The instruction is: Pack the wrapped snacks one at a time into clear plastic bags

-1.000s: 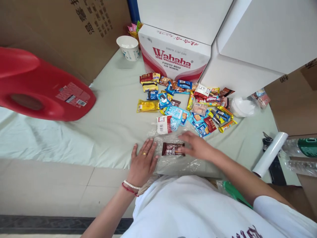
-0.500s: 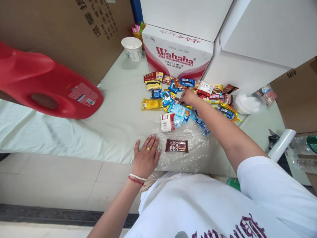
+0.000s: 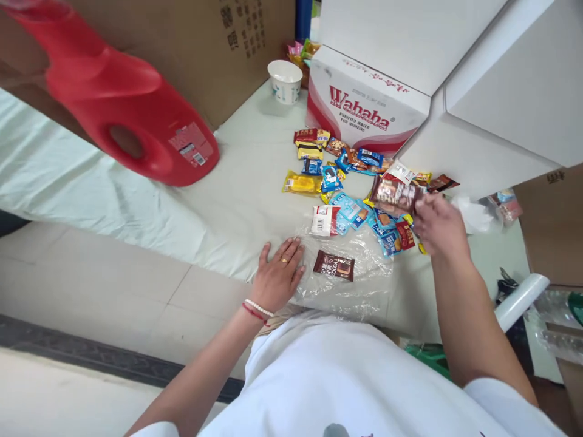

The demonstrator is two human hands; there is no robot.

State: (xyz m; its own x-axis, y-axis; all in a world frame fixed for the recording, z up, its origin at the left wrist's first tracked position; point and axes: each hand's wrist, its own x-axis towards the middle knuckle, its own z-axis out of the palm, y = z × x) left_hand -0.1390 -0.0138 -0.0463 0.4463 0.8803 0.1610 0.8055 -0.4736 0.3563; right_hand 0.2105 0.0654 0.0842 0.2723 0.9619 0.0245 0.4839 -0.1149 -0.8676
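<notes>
My right hand [image 3: 439,224] pinches a brown snack packet [image 3: 394,194] by its right end, above the spread of small wrapped snacks. Flat on the table, my left hand [image 3: 279,273] rests with fingers apart at the left edge of a clear plastic bag [image 3: 364,291]. On that bag lies a brown cocoa snack packet [image 3: 334,266], just right of my left fingers. Beyond it are a white-and-red packet [image 3: 324,221], light blue packets [image 3: 347,207] and a yellow packet [image 3: 300,182]. The held packet hides some snacks behind it.
A large red jug [image 3: 136,115] lies at the left. The white Wahaha box [image 3: 364,109] stands at the back, a paper cup [image 3: 285,82] beside it. Crumpled white plastic [image 3: 473,213] and a white roll [image 3: 521,300] are at the right.
My right hand has come up from among the snacks and moved right, now with a brown packet in it. My left hand stays flat on the table. The view has shifted.
</notes>
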